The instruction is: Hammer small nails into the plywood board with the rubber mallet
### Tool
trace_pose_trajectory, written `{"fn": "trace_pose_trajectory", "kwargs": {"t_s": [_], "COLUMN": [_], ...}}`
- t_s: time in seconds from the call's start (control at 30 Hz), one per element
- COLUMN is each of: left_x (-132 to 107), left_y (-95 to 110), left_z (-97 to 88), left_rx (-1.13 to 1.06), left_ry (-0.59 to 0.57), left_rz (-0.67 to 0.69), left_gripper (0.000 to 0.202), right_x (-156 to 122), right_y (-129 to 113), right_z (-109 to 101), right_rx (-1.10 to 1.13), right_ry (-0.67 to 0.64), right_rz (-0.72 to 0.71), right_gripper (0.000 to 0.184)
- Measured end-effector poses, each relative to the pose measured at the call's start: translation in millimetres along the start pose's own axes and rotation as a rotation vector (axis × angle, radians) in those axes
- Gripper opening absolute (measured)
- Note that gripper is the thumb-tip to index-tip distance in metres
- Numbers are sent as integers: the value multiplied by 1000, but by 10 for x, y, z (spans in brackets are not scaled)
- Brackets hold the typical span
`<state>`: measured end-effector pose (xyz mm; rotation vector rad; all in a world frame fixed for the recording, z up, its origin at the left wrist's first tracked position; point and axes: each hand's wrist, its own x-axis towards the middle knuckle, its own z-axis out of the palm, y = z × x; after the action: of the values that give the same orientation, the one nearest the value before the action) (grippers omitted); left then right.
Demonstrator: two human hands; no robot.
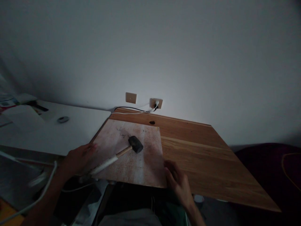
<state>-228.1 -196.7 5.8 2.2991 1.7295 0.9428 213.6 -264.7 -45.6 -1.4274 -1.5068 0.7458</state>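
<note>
A worn pinkish board (141, 163) lies on the left part of a wooden table (199, 157). On the board rests a mallet (128, 150) with a black head and a pale handle that points toward me. My left hand (78, 158) lies on the board's left edge, fingers stretched out, beside the handle's end. My right hand (177, 180) grips the board's near right corner with curled fingers.
A white desk (47, 131) stands to the left with a small round object (63, 119) and a few things at its far end. Wall sockets (155, 103) with cables sit behind the table. A white cable (35, 197) runs at lower left. A dark seat (270, 169) is at the right.
</note>
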Motion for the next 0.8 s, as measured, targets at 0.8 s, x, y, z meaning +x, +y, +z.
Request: {"fn": "trace_pose_trajectory", "kwargs": {"t_s": [0.8], "left_x": [-294], "left_y": [864], "left_z": [873], "left_rx": [-341], "left_ry": [-173], "left_rz": [-303], "left_gripper": [59], "right_x": [-317], "right_y": [301], "right_z": [-1313], "right_rx": [-517], "right_ry": [500], "right_rz": [435], "right_gripper": [56]}}
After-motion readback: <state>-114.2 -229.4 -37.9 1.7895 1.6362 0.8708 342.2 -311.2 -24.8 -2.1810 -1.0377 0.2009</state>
